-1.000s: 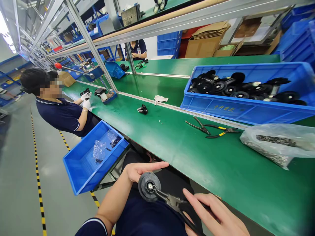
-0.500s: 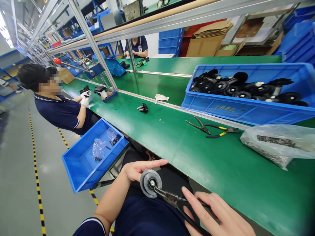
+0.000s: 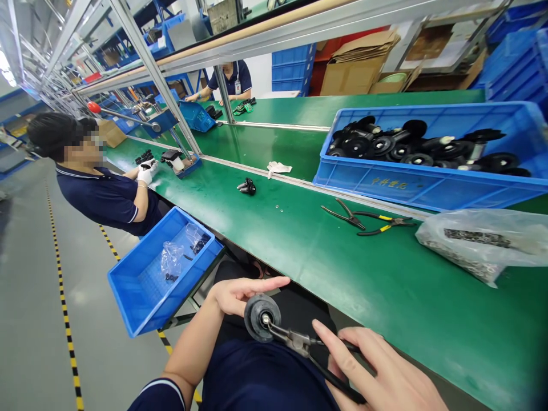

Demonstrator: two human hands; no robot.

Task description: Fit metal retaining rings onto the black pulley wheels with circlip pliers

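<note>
My left hand [image 3: 237,295] holds a dark, round, wheel-like part [image 3: 256,319] by its underside, with the index finger stretched out toward the bench edge. A metal pin end shows at the centre of the part. My right hand [image 3: 377,365] is wrapped around the dark handles of bent-nose circlip pliers [image 3: 297,342]. Their tips touch the centre of the part, by the pin. Whether a ring sits between the tips is too small to tell. Both hands are over my lap, just off the near edge of the green bench [image 3: 342,274].
Two more pliers [image 3: 349,216] lie on the bench near a plastic bag of small metal parts [image 3: 475,262]. A blue crate [image 3: 385,188] holds many black wheel parts. Several black parts [image 3: 247,186] and a white glove [image 3: 279,168] lie mid-bench. At left are a blue bin [image 3: 141,302] and a co-worker [image 3: 103,188].
The pliers' tips stay at the part's centre, and both hands have barely moved. The view has shifted slightly. The person across the bench has reached an arm out toward a blue bin.
</note>
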